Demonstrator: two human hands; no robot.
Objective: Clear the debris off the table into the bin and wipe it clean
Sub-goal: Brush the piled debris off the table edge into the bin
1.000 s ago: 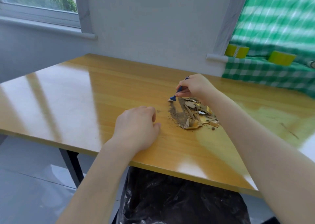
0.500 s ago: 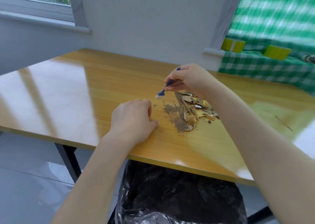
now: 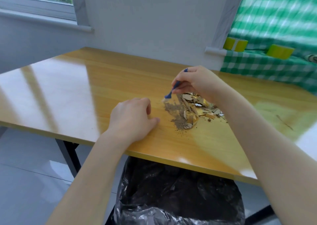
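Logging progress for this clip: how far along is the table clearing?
Done: debris gathered in one pile of brown grit and torn cardboard scraps. In hand: the right hand holds a small blue brush at the pile's edge; the left hand rests on the yellow wooden table. Left: sweeping it into the black-bagged bin, then wiping.

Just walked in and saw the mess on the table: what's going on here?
A person is brushing a debris pile on the wooden table. The right hand holds a small blue brush, bristles at the pile's far left edge. The left hand rests beside the pile, holding nothing. A black-lined bin stands under the near edge.
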